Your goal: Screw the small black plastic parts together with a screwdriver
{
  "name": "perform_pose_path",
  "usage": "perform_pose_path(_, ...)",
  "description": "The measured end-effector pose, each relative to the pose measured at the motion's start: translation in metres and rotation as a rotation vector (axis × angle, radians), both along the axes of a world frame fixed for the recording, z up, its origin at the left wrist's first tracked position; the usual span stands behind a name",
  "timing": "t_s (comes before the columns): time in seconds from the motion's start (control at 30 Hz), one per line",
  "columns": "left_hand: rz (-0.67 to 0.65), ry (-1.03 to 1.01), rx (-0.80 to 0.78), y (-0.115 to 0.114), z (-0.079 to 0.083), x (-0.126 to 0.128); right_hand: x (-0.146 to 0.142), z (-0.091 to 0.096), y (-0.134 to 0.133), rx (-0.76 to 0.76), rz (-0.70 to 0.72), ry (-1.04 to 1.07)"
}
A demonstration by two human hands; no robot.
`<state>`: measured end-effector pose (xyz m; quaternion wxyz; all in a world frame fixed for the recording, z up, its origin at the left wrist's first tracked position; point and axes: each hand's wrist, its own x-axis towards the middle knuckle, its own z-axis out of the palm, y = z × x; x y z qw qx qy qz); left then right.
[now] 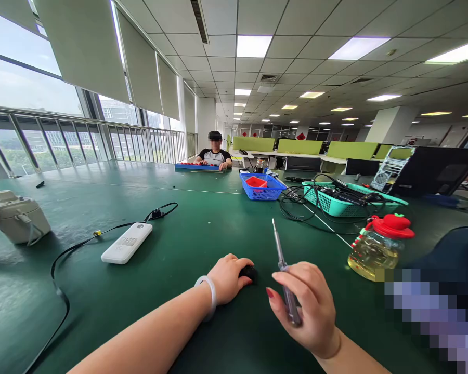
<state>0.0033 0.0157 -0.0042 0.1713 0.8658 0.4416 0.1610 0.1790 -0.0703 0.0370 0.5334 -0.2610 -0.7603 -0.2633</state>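
Observation:
On the green tabletop, my left hand (231, 278) is closed on a small, rounded black object (249, 272), pinning it between thumb and fingers; much of it is hidden, so its kind does not show. A pale bangle circles that wrist. To the right, my right hand (309, 306) grips a screwdriver (283, 264) by its clear purplish handle. Its metal shaft slants up and away, with the tip clear of the black object.
A white power bank (127, 243) and black cable (65, 298) lie left, near a beige bottle (19, 216). Rightward stand a blue basket (263, 193), a green basket (335, 206) of cables and a red-lidded jar (376, 249). A person (215, 153) sits at the far end.

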Motion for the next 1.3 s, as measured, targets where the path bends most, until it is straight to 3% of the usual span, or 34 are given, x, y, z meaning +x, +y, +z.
perform_pose_path(0.13,0.002,0.003,-0.019,0.001,0.001,0.000,0.004,0.005,-0.003,0.106,-0.069,-0.011)
perform_pose_path(0.3,0.018,-0.031,-0.041,-0.001,0.002,0.000,0.000,0.006,-0.003,0.076,-0.139,-0.027)
perform_pose_path(0.53,0.076,-0.141,-0.133,0.001,0.000,0.000,-0.005,-0.002,0.005,-0.177,0.003,-0.137)
perform_pose_path(0.73,0.077,-0.171,-0.179,0.004,0.003,-0.002,-0.003,-0.011,0.011,-0.286,0.146,-0.187)
perform_pose_path(0.93,0.104,-0.196,-0.175,0.005,0.002,-0.002,-0.009,-0.016,0.012,-0.336,0.142,-0.176)
perform_pose_path(1.3,0.188,-0.334,-0.157,0.016,-0.013,-0.006,-0.008,-0.020,0.018,-0.472,0.095,-0.144)
